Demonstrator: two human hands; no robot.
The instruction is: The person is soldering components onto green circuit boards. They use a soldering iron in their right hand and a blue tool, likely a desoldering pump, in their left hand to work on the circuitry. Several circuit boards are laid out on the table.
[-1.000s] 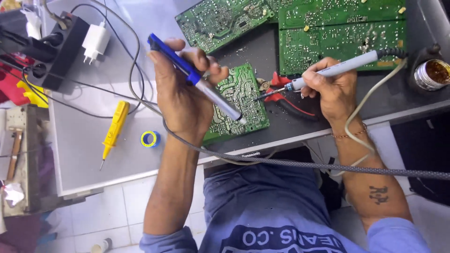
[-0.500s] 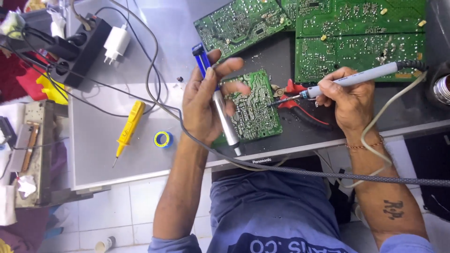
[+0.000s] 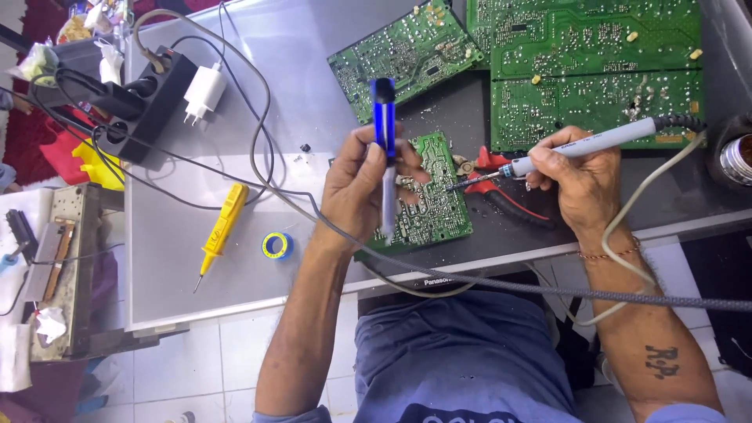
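From the head camera, the left hand (image 3: 362,188) is closed round a blue-and-grey pen-shaped desoldering pump (image 3: 385,149), fingers wrapped on its barrel and the thumb along the side. The pump stands nearly upright in this view, its grey nozzle end pointing down toward the near edge of the small green printed circuit board (image 3: 433,196) that lies directly under the fingers. Held this way, the hand seems to pin the board down as well as keep the pump ready.

The right hand (image 3: 576,176) pinches a white pencil-style soldering iron (image 3: 583,145) between thumb and fingertips, like a pen. Its metal tip reaches leftward and touches or nearly touches the small board's right edge; I cannot tell which. Its pale cord loops back past the wrist, out of the way of the work. Just beneath the iron's tip lie red-handled cutting pliers (image 3: 501,184).

Counting: three green boards in all, the small one under the left hand plus a medium green circuit board (image 3: 407,55) and a large green circuit board (image 3: 595,70) beyond both hands. Left of the left hand sit one yellow tester screwdriver (image 3: 219,231), one small roll of blue-and-yellow tape (image 3: 276,245), and farther off one black power strip (image 3: 149,102) carrying one white plug adapter (image 3: 204,92).
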